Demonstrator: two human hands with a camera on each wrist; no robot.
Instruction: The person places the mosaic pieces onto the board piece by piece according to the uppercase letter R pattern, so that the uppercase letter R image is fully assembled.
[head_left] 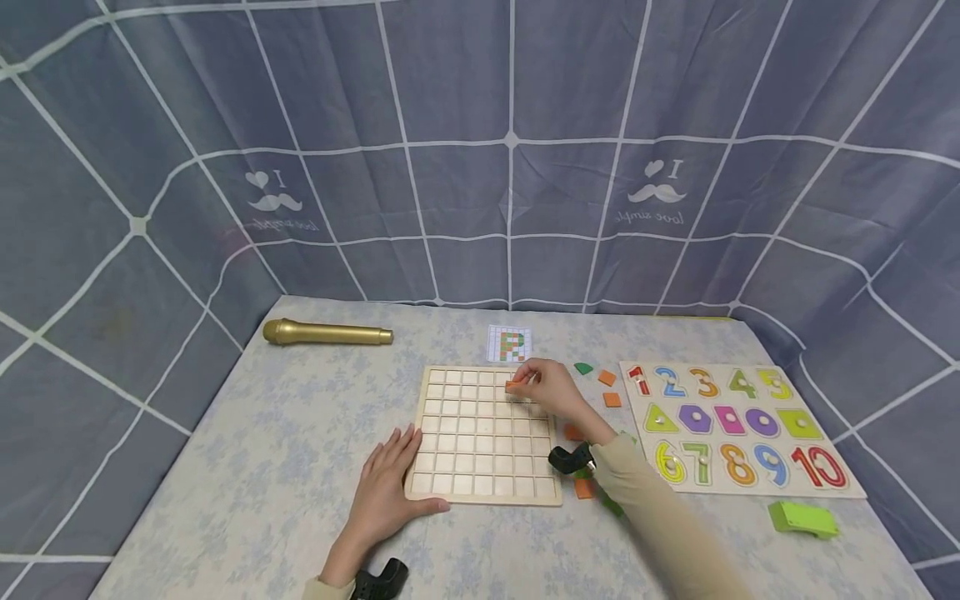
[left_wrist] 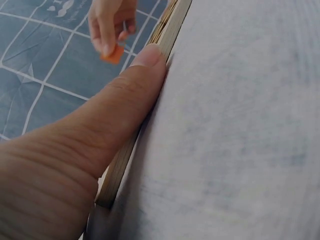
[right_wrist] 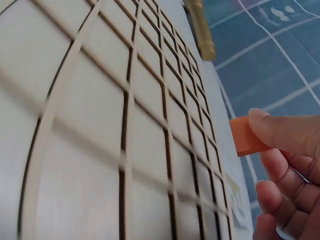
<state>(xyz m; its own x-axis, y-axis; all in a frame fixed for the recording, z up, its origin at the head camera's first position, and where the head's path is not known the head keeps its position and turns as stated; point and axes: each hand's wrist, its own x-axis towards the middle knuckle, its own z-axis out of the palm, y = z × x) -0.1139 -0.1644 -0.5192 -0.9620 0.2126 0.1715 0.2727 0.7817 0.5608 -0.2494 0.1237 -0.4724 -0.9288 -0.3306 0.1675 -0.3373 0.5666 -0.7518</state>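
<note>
The right hand (head_left: 553, 390) pinches an orange square piece (head_left: 513, 387) over the upper right part of the wooden grid board (head_left: 465, 502). In the right wrist view the orange piece (right_wrist: 246, 136) is between thumb and fingers, apart from the board's cells. The left hand (head_left: 384, 492) lies with fingers spread at the board's lower left corner, its thumb along the near edge. Close up in the left wrist view, the left thumb (left_wrist: 115, 107) rests against the board's wooden edge (left_wrist: 117, 175). No pieces show in the visible cells.
Behind the board lies a small pattern card (head_left: 510, 343). Orange pieces (head_left: 612, 400) and green pieces (head_left: 583, 367) are scattered right of the board, some behind the right arm. Farther right are a number puzzle (head_left: 712, 425) and a green block (head_left: 802, 519). A gold microphone (head_left: 327, 333) lies back left.
</note>
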